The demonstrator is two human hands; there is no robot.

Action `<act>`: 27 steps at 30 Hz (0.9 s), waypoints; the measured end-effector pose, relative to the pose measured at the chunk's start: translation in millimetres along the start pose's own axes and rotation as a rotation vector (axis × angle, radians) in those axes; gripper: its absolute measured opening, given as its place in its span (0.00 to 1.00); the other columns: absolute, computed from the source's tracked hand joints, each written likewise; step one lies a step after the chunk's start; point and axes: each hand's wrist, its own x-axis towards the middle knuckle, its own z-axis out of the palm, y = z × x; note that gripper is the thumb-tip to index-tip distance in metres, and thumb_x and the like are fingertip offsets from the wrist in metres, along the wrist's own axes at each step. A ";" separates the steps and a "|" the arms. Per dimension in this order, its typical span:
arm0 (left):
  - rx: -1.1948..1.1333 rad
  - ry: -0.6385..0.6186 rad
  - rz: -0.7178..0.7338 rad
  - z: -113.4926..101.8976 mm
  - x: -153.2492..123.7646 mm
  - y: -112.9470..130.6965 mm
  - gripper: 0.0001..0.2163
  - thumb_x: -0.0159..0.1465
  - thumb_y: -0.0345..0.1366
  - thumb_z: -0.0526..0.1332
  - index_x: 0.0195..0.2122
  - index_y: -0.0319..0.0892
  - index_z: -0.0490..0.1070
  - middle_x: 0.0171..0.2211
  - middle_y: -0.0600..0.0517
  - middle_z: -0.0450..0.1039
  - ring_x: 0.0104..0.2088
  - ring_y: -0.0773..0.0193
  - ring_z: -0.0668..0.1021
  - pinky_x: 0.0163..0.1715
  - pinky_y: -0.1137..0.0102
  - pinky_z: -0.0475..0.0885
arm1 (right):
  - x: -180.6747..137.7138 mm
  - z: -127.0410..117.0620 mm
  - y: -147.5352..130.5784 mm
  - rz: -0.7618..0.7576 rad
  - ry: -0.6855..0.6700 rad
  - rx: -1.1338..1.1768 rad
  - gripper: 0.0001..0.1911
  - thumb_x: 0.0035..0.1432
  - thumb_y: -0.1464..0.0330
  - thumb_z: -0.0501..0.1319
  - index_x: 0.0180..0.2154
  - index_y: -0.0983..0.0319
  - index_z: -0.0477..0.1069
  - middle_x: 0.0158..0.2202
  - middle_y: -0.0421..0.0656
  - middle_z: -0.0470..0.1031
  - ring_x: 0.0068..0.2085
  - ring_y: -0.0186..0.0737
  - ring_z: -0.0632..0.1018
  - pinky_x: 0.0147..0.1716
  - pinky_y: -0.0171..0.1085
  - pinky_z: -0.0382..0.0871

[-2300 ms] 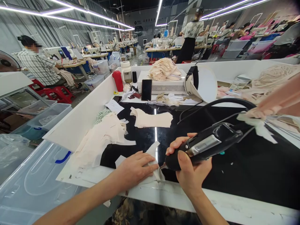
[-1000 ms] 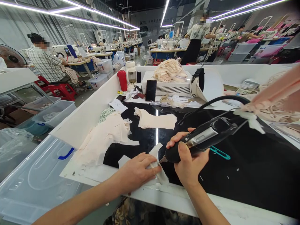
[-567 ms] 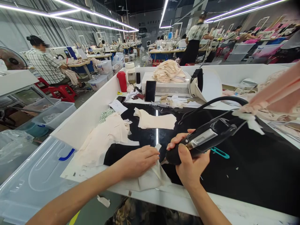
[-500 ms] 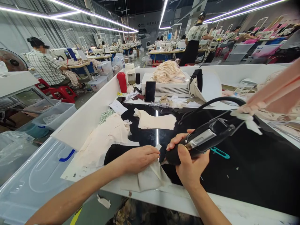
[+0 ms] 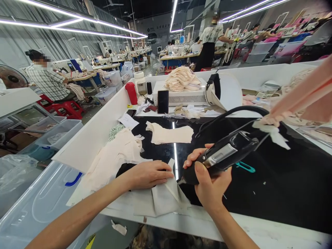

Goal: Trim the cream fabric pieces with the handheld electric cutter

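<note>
My right hand is wrapped round a black corded hand tool with a silver panel. Its narrow metal tip points left and down at the edge of a cream cloth piece. Over the top of that cloth rests my left hand, fingers together and closed on it at the near edge of the black work surface. A pale flap sticks up by its fingertips; the thumb is hidden. Pink cloth is tied to the tool's rear end.
A stack of cream cut pieces lies ahead, and a larger pile at left. Teal snips lie right of the tool. Behind stand a phone, a white vented box and a red cup. Co-workers sit and stand beyond.
My left hand has shifted slightly left, and more of the pale flap shows by its fingertips. My right hand keeps the tool nearly in place. The view has turned a little.
</note>
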 end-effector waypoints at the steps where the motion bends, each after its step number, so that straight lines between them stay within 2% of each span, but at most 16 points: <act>1: 0.010 -0.013 0.010 -2.2 -0.2 0.1 0.14 0.81 0.35 0.56 0.61 0.41 0.76 0.59 0.41 0.78 0.59 0.55 0.81 0.63 0.62 0.76 | 0.0 -0.1 -0.1 0.001 -0.001 -0.001 0.19 0.62 0.65 0.74 0.49 0.54 0.69 0.35 0.35 0.77 0.28 0.34 0.78 0.30 0.37 0.78; 7: 0.073 -0.070 0.068 -7.6 -2.1 0.7 0.16 0.79 0.44 0.61 0.64 0.44 0.74 0.60 0.40 0.76 0.58 0.53 0.81 0.65 0.59 0.73 | -0.7 -1.7 0.3 0.005 -0.001 -0.030 0.20 0.62 0.63 0.74 0.50 0.54 0.68 0.34 0.36 0.76 0.28 0.35 0.78 0.28 0.37 0.78; 10: 0.104 -0.080 0.077 -6.7 -2.4 1.7 0.17 0.78 0.45 0.63 0.64 0.45 0.74 0.60 0.41 0.76 0.57 0.53 0.81 0.65 0.57 0.73 | -1.4 -2.7 1.0 0.006 -0.003 -0.035 0.20 0.62 0.65 0.73 0.51 0.54 0.68 0.35 0.36 0.76 0.28 0.35 0.78 0.29 0.38 0.79; 16: 0.145 -0.087 0.094 -6.8 -2.5 3.0 0.19 0.77 0.48 0.65 0.64 0.45 0.74 0.60 0.41 0.74 0.56 0.54 0.81 0.62 0.60 0.74 | -1.9 -4.0 2.2 0.011 -0.001 -0.020 0.21 0.62 0.66 0.74 0.52 0.54 0.69 0.35 0.36 0.77 0.29 0.36 0.79 0.30 0.39 0.79; 27: 0.195 -0.121 0.087 -2.2 -2.1 5.8 0.20 0.78 0.50 0.62 0.67 0.49 0.72 0.60 0.40 0.73 0.60 0.53 0.78 0.61 0.60 0.73 | -1.7 -4.7 1.7 0.004 -0.012 -0.014 0.20 0.63 0.68 0.73 0.53 0.54 0.69 0.35 0.35 0.78 0.29 0.35 0.79 0.31 0.38 0.78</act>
